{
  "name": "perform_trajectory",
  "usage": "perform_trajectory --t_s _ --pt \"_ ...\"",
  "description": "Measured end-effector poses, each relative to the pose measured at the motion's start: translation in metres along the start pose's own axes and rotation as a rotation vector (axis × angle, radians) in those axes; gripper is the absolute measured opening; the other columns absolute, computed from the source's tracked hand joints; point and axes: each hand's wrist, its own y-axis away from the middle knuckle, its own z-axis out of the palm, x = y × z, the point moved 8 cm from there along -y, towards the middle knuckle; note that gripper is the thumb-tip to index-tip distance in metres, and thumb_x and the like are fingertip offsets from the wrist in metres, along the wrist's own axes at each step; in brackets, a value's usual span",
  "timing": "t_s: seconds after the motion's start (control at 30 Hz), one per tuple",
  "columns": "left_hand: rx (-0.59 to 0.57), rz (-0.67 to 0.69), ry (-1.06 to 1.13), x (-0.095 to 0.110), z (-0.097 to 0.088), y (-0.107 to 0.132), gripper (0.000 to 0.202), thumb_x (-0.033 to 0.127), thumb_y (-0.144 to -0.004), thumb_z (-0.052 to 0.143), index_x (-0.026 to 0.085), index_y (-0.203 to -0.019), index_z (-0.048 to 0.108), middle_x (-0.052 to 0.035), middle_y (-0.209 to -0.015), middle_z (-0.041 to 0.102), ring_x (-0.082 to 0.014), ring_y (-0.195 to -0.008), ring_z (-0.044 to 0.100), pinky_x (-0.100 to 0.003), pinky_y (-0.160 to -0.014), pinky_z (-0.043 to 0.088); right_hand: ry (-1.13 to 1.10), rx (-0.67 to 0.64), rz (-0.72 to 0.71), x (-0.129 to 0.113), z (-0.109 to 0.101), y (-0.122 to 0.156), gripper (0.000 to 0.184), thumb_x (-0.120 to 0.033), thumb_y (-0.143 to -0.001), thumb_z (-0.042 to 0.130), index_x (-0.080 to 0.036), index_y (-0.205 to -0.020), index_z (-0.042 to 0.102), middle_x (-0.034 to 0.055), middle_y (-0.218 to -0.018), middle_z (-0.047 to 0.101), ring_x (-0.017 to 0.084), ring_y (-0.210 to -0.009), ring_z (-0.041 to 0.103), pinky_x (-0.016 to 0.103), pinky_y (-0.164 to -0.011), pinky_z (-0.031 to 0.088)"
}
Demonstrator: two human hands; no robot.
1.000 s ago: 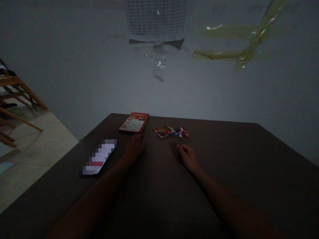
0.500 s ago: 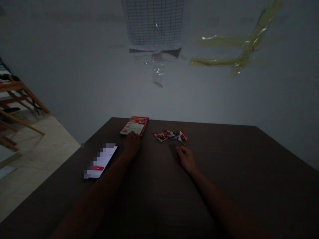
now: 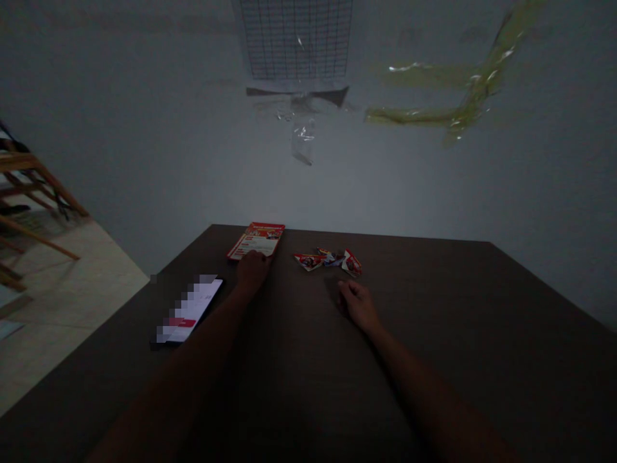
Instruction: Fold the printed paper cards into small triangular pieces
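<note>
A flat red-and-white printed box or booklet [image 3: 257,240] lies near the table's back edge. My left hand [image 3: 252,270] rests at its near edge, fingers curled in; whether they press on it I cannot tell. My right hand [image 3: 357,303] lies on the table in a loose fist, with nothing visible in it. Just beyond that hand sits a small pile of printed pieces [image 3: 332,260], red, white and blue, with pointed corners; they look folded or crumpled, and no hand touches them.
A phone [image 3: 193,308] with a lit, partly pixelated screen lies left of my left forearm on the dark table [image 3: 299,386]. Behind stands a wall [image 3: 385,186] with a taped grid sheet [image 3: 299,38] and yellowish tape [image 3: 409,116]. Wooden furniture [image 3: 38,173] stands on the floor at left.
My left fingers, which reached onto the box's near edge, have curled in. My right hand stays about where it was. The view has shifted slightly.
</note>
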Motion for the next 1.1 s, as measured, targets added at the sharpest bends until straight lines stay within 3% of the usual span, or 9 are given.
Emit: perform_trajectory --t_s 0.3,0.5,0.6,0.67,0.77,0.83,0.97,1.03,1.1 --pt "0.024 -0.129 0.225 -0.01 -0.01 0.008 0.03 0.038 -0.079 0.052 0.017 -0.088 0.071 -0.0059 -0.09 0.071 -0.0199 -0.087 0.064 -0.026 -0.076 0.045 0.031 -0.027 -0.037 -0.001 0.001 0.005 0.04 -0.05 -0.084 0.043 -0.019 -0.058 0.047 -0.0041 -0.046 0.047 0.009 -0.039 0.041 0.019 -0.04 0.031" --pt "0.094 -0.075 0.312 0.03 -0.029 0.059 0.023 0.036 -0.08 0.05 0.016 -0.079 0.063 -0.0043 -0.081 0.067 -0.0161 -0.075 0.061 -0.026 -0.069 0.044 0.129 -0.035 -0.136 -0.008 0.004 0.011 0.03 -0.044 -0.08 0.051 -0.018 -0.067 0.054 -0.0031 -0.055 0.05 0.011 -0.05 0.046 0.021 -0.049 0.036" --pt "0.087 0.209 0.305 0.076 -0.036 0.103 0.009 0.026 -0.076 0.052 0.018 -0.073 0.054 -0.0038 -0.079 0.062 -0.0162 -0.077 0.057 -0.027 -0.071 0.043 0.187 -0.054 -0.221 -0.016 0.009 0.015 0.023 -0.037 -0.076 0.059 -0.018 -0.09 0.06 0.0003 -0.071 0.058 0.014 -0.062 0.052 0.025 -0.06 0.043" --pt "0.002 0.447 0.261 0.109 -0.035 0.136 0.004 0.021 -0.073 0.052 0.019 -0.07 0.051 -0.0048 -0.08 0.06 -0.0175 -0.08 0.055 -0.028 -0.07 0.043 0.27 -0.062 -0.355 -0.027 0.011 0.021 0.038 -0.029 -0.075 0.06 -0.02 -0.111 0.056 0.0059 -0.092 0.06 0.016 -0.072 0.055 0.028 -0.067 0.046" --pt "-0.094 0.661 0.208 0.14 -0.034 0.175 0.001 0.019 -0.072 0.052 0.019 -0.073 0.052 -0.0062 -0.082 0.058 -0.0194 -0.079 0.053 -0.031 -0.068 0.043 0.432 -0.105 -0.599 -0.042 0.014 0.036 0.047 -0.018 -0.076 0.056 -0.023 -0.122 0.051 0.0118 -0.121 0.047 0.018 -0.092 0.054 0.033 -0.078 0.047" --pt "-0.149 0.762 0.227 0.152 -0.036 0.192 0.004 0.018 -0.073 0.051 0.018 -0.076 0.052 -0.0068 -0.083 0.058 -0.0203 -0.081 0.052 -0.032 -0.07 0.043 0.535 -0.201 -0.686 -0.043 0.017 0.046 0.039 -0.015 -0.077 0.056 -0.024 -0.116 0.057 0.0117 -0.129 0.041 0.02 -0.099 0.052 0.034 -0.082 0.046" --pt "-0.324 0.957 0.405 0.161 -0.04 0.211 0.007 0.025 -0.079 0.051 0.019 -0.079 0.054 -0.0048 -0.087 0.059 -0.0177 -0.084 0.053 -0.029 -0.075 0.043 0.628 -0.305 -0.796 -0.042 0.008 0.066 0.023 -0.018 -0.078 0.058 -0.024 -0.099 0.065 0.01 -0.118 0.052 0.022 -0.102 0.051 0.037 -0.082 0.045" --pt "-0.388 0.974 0.511 0.156 -0.043 0.208 0.017 0.034 -0.081 0.053 0.018 -0.085 0.055 -0.0056 -0.094 0.06 -0.0181 -0.089 0.054 -0.029 -0.078 0.044 0.64 -0.325 -0.777 -0.04 0.0 0.072 0.024 -0.015 -0.079 0.057 -0.024 -0.099 0.065 0.0095 -0.111 0.057 0.022 -0.102 0.052 0.037 -0.083 0.045" --pt "-0.435 0.936 0.56 0.145 -0.041 0.198 0.014 0.03 -0.081 0.051 0.018 -0.086 0.057 -0.0052 -0.091 0.061 -0.0165 -0.085 0.055 -0.027 -0.075 0.044 0.626 -0.32 -0.76 -0.04 -0.009 0.078 0.022 -0.016 -0.079 0.058 -0.024 -0.099 0.064 0.0099 -0.11 0.058 0.022 -0.101 0.053 0.037 -0.082 0.046"
